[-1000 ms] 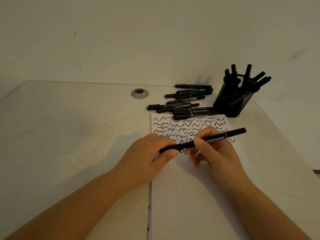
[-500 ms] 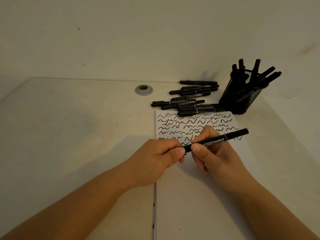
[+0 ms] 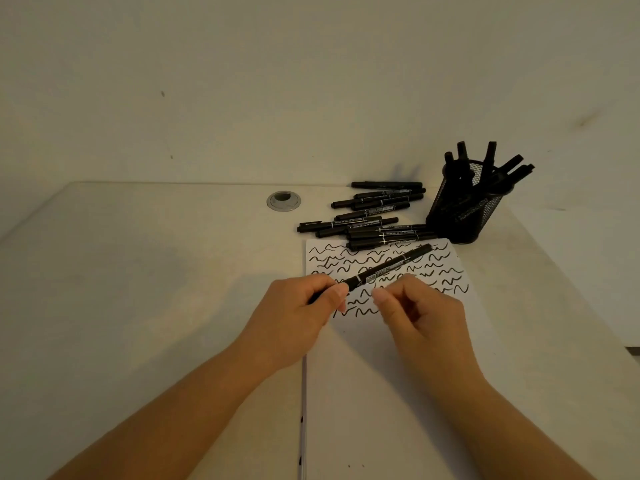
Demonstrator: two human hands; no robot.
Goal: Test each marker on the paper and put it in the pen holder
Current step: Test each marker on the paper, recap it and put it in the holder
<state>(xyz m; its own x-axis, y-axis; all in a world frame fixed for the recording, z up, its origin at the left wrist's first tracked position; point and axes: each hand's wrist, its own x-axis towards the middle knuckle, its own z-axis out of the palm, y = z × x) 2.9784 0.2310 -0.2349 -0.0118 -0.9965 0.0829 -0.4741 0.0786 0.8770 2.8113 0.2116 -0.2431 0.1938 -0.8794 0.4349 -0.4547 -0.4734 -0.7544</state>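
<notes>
My left hand (image 3: 298,317) grips the near end of a black marker (image 3: 388,268), which slants up and to the right above the paper (image 3: 391,393). My right hand (image 3: 422,317) hovers just below the marker with loosely curled fingers. It holds nothing that I can see and does not touch the marker. Black squiggles cover the paper's far part. The black mesh pen holder (image 3: 464,216) stands at the paper's far right corner with several markers in it. A pile of several black markers (image 3: 374,220) lies left of the holder, along the paper's far edge.
A grey round cable grommet (image 3: 283,200) sits in the white desk (image 3: 138,289) left of the pile. A pale wall rises right behind the desk. The desk's right edge runs close beside the pen holder.
My right hand has let go of the marker and dropped slightly below it. The left hand alone now holds the marker, which tilts more steeply toward the pen holder.
</notes>
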